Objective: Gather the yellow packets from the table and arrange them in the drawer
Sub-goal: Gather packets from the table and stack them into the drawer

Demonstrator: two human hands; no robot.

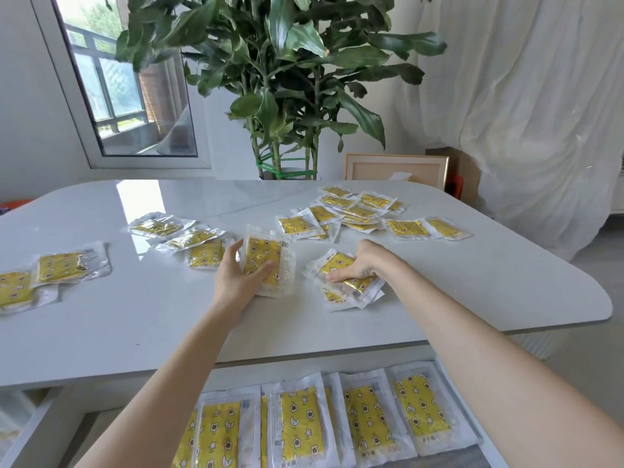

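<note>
Frame left: loose packets left scattered on table.
Centre: upright packet clasped in left hand, fingers curled round its edges.
Right of centre: small pile gripped under curled right hand.
Upper right: heap not yet gathered.
Bottom: row of packets already laid in drawer.
Judged under half done.

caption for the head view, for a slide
Left hand and right hand each grip yellow packets at the table; more line the open drawer.

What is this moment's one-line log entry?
stage: gathering; left hand: holds packet; right hand: grips packet pile; drawer: open, partly filled
</note>
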